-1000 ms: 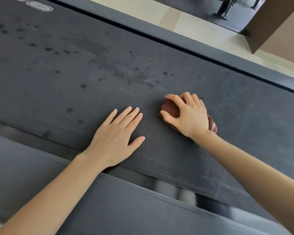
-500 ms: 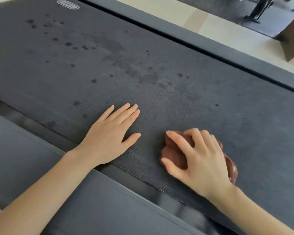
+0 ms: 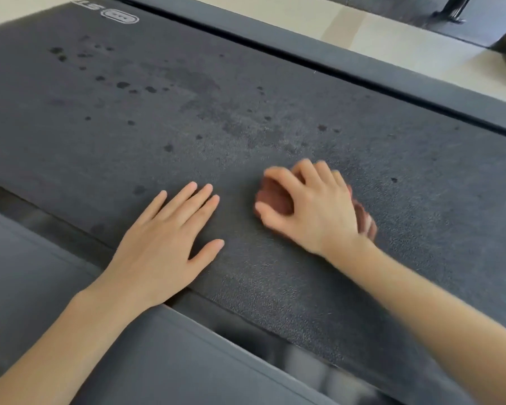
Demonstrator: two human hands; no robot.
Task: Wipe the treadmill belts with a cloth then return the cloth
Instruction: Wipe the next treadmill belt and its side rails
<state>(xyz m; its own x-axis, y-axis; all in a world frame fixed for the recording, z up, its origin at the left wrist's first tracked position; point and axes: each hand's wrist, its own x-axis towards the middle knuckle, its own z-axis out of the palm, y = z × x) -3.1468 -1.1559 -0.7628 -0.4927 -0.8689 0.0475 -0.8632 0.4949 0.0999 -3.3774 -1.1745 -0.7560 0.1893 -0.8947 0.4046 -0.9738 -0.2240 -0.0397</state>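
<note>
On the treadmill belt (image 3: 275, 118), right hand (image 3: 316, 211) grips cloth (image 3: 275, 197).

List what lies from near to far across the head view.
Near dark grey side rail → left hand flat on the black textured treadmill belt → dark spots on the belt → far dark grey side rail → pale floor. Right hand gripping the reddish-brown cloth omitted: roughly level with the left.

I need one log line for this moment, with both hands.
phase: belt wipe | right hand: grips crumpled reddish-brown cloth on dark grey treadmill belt | left hand: flat on belt | dark spots: beyond hands
</note>
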